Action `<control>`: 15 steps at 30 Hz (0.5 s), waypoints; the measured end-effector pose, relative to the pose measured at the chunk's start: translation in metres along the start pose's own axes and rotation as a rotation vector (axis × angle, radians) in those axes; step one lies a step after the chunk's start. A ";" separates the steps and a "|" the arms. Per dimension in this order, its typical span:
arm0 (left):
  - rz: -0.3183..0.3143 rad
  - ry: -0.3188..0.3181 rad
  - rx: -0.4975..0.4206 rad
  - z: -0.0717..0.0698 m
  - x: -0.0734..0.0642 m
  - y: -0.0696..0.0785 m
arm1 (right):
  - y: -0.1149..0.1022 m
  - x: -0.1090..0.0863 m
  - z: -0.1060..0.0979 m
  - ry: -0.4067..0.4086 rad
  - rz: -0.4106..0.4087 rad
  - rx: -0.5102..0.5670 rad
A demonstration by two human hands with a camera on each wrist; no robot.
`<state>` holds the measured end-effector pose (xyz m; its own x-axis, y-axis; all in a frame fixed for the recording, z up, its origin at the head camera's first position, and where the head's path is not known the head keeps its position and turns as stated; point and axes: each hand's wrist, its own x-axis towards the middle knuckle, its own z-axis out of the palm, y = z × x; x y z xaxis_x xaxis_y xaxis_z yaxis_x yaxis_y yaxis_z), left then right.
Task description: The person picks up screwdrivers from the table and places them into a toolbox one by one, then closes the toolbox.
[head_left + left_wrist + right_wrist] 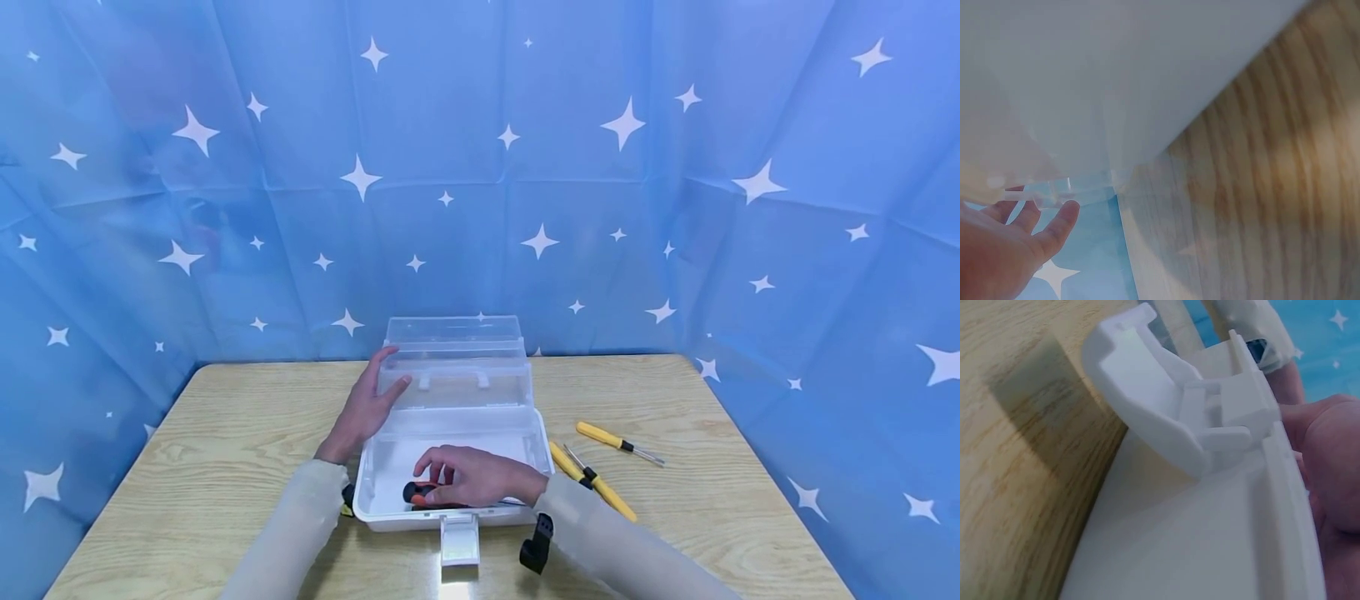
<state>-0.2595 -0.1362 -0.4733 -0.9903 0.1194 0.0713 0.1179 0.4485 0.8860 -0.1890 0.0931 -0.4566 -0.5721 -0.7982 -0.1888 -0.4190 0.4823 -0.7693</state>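
A tool with a black-and-orange handle, partly covered by the right hand pinching it, is near six o'clock inside a rectangular white plastic box. A raised translucent plastic lid stands at twelve, the spread left hand touching its edge at eleven, while a hinged white latch juts out at six. Toward three, yellow-handled metal-shafted screwdrivers lie on the wood-grained table.
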 end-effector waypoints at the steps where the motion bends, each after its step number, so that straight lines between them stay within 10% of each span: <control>1: 0.002 0.000 0.003 0.000 0.000 0.000 | 0.000 -0.001 -0.001 0.003 0.001 -0.001; 15: 0.010 0.009 0.020 0.001 -0.001 0.001 | -0.003 -0.012 -0.011 0.020 -0.001 0.013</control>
<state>-0.2581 -0.1352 -0.4729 -0.9896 0.1164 0.0843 0.1292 0.4647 0.8760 -0.1884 0.1050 -0.4455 -0.5859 -0.7911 -0.1758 -0.4106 0.4768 -0.7772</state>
